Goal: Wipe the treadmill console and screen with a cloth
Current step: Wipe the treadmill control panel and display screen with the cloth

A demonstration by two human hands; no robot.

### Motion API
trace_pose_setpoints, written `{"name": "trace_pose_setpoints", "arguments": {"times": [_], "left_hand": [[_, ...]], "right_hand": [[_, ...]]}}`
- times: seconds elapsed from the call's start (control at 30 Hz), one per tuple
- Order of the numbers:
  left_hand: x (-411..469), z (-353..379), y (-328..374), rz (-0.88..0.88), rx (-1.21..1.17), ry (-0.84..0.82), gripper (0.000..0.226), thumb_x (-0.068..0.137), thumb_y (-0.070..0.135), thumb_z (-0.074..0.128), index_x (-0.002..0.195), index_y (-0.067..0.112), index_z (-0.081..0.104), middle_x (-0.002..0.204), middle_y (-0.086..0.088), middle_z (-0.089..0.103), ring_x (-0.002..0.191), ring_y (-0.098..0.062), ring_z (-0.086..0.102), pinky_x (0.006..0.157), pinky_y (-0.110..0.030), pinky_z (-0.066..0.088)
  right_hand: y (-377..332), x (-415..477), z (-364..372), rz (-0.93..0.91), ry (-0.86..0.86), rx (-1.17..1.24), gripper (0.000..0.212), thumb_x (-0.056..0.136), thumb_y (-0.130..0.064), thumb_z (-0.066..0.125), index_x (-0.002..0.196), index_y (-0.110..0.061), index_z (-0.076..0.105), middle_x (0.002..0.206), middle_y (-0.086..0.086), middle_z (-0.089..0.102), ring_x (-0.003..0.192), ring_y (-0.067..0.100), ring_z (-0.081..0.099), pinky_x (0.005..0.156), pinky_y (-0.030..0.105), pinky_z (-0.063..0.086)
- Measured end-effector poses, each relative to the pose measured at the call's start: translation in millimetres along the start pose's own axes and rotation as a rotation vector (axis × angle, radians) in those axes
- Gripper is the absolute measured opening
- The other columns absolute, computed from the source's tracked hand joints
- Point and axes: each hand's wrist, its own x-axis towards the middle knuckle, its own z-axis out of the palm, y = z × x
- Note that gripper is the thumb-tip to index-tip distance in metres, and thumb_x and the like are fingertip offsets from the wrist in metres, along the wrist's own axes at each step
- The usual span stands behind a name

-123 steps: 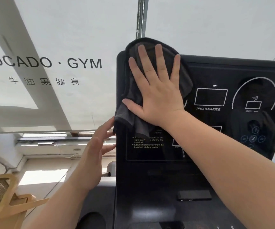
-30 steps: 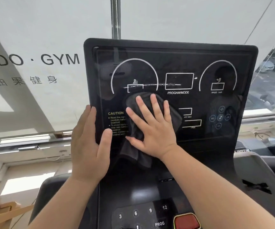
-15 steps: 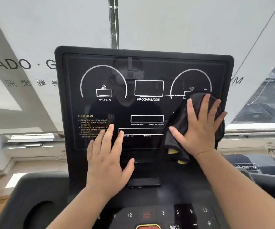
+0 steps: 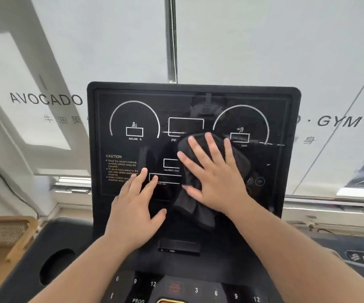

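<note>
Back from the screen's [image 4: 133, 114] right side, the right hand [image 4: 216, 178] presses the dark cloth [image 4: 195, 212] mid-screen, fingers spread flat. Left hand [image 4: 135, 211] rests flat, lower left. Streaks [image 4: 272, 144] remain; the near button panel [image 4: 196, 290] probably awaits wiping.

Screen [image 4: 198, 101] glossy black, reflective. Cloth [image 4: 240, 158] dark matt fabric. Console deck [image 4: 67, 232] matt plastic. Pole [image 4: 172, 40], 12 o'clock: shiny metal.

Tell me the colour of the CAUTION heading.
The CAUTION heading is yellowish gold; head view shows it.
</note>
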Motion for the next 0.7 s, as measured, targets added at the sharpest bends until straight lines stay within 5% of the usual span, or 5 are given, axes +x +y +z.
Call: {"name": "trace_pose_setpoints", "arguments": {"times": [0.23, 0.5, 0.7], "left_hand": [[6, 2, 20, -0.010, 0.177, 0.113, 0.081, 0.075, 0.061, 0.056, 0.141, 0.015, 0.054, 0.153, -0.013, 0.044, 0.139, -0.037, 0.043, 0.109, -0.061, 0.041], [12, 25, 59, 0.145, 0.184, 0.203, 0.085, 0.077, 0.059, 0.054, 0.150, 0.015, 0.043, 0.162, -0.012, 0.030, 0.145, -0.038, 0.032, 0.115, -0.060, 0.031], [12, 29, 52, 0.155, 0.159, 0.165, 0.083, 0.080, 0.058, 0.050, 0.151, 0.015, 0.043, 0.165, -0.008, 0.027, 0.149, -0.033, 0.028, 0.111, -0.062, 0.039]], "right_hand": [[78, -65, 5, -0.310, -0.010, -0.104, 0.087, 0.084, -0.069, 0.056, 0.160, -0.037, 0.031, 0.170, -0.002, 0.023, 0.158, 0.030, 0.016, 0.126, 0.060, 0.007], [135, 12, -38, 0.033, 0.064, -0.115, 0.089, 0.087, -0.076, 0.052, 0.161, -0.033, 0.030, 0.172, 0.005, 0.016, 0.158, 0.040, 0.009, 0.124, 0.067, 0.001], [77, -79, 6, -0.250, -0.024, -0.087, 0.087, 0.083, -0.066, 0.056, 0.160, -0.034, 0.032, 0.171, 0.003, 0.017, 0.158, 0.038, 0.009, 0.124, 0.065, 0.003]]}}
